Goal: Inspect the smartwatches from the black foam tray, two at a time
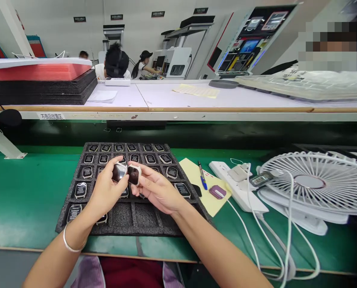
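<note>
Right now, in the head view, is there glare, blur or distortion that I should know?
Head view: wide-lens bending curves the bench edge and stretches the fan; soft glare lies on the watch case in the left hand and on the one in the right hand; the foam tray looks sharp.

Glossy dark glass faces on two watch cases (126, 173), pale smooth plastic rims, matt black coarse foam tray (142, 218), smooth green mat over the counter (25, 192), matt yellow paper sheet (193, 172), white smooth plastic fan (316, 184), shiny metal bangle (69, 242)
</note>
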`<action>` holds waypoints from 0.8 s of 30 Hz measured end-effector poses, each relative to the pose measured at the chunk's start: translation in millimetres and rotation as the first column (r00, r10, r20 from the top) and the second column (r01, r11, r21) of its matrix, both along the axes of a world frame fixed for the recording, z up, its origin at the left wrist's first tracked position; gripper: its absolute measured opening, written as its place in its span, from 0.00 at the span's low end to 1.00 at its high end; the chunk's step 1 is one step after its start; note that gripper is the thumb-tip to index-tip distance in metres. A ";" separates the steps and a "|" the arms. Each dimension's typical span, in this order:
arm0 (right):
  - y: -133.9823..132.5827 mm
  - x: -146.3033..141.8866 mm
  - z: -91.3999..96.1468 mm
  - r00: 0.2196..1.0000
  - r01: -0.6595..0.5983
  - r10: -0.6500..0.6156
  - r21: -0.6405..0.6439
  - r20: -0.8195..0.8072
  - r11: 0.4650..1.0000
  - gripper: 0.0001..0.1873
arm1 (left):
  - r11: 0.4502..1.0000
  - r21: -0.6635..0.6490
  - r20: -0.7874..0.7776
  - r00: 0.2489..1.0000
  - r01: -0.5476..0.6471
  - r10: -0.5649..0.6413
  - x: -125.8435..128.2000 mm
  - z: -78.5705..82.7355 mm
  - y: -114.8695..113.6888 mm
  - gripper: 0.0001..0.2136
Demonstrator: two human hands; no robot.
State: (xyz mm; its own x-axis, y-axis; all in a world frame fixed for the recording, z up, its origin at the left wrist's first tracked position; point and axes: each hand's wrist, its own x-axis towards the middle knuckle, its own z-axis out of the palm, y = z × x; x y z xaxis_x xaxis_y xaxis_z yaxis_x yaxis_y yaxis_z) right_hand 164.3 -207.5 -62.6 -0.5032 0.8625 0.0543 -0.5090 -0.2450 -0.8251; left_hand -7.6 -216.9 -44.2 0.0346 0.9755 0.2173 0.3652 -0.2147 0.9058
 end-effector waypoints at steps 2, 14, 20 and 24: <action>-0.2 -0.1 0.3 1.000 -0.004 0.004 -0.032 -0.003 0.999 0.27 | 1.000 -0.014 0.027 1.000 -0.004 0.004 -0.7 -0.6 -0.2 0.28; -1.2 -0.5 3.2 1.000 -0.013 0.010 -0.089 -0.029 0.996 0.27 | 0.999 0.015 0.029 0.998 -0.048 0.048 1.7 2.8 -4.5 0.27; -1.1 0.0 5.1 1.000 -0.012 0.011 -0.092 -0.007 0.996 0.27 | 0.998 0.033 0.047 0.998 -0.054 0.053 2.4 2.4 -5.3 0.26; -1.1 0.2 4.7 1.000 -0.024 0.023 -0.092 -0.010 0.995 0.27 | 0.998 0.042 0.041 0.998 -0.055 0.053 3.0 2.9 -5.8 0.26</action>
State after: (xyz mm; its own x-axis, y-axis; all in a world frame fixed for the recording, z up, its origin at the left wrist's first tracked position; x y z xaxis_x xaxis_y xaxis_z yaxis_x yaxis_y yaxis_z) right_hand 164.6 -208.7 -57.8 -0.5235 0.8518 -0.0205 -0.5093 -0.3321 -0.7939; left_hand -4.6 -222.7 -41.3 -0.0277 0.9654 0.2593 0.3411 -0.2347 0.9103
